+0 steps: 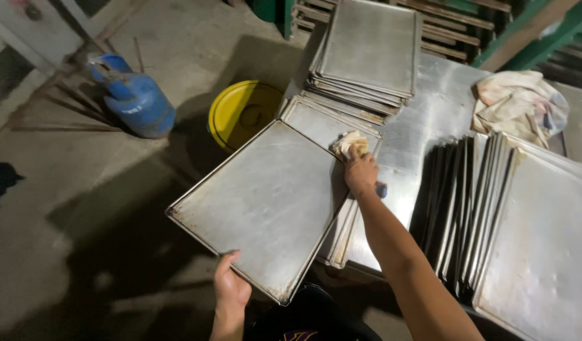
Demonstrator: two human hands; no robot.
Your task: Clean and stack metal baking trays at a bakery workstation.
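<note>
Steel covers the worktable (pixel 430 113), which stands on a concrete floor. On it, the left hand (pixel 231 287) grips the near edge of a metal baking tray (pixel 266 202), and the right hand (pixel 362 173) presses a small cloth (pixel 349 144) on its far right corner. More trays are stacked far behind (pixel 367 50) and at the right (pixel 531 240). A yellow lid (pixel 240 110) and a blue gas cylinder (pixel 136 98) lie at the far left.

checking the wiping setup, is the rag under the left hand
No, the rag is pressed by the right hand; the left hand grips the tray edge.
</note>
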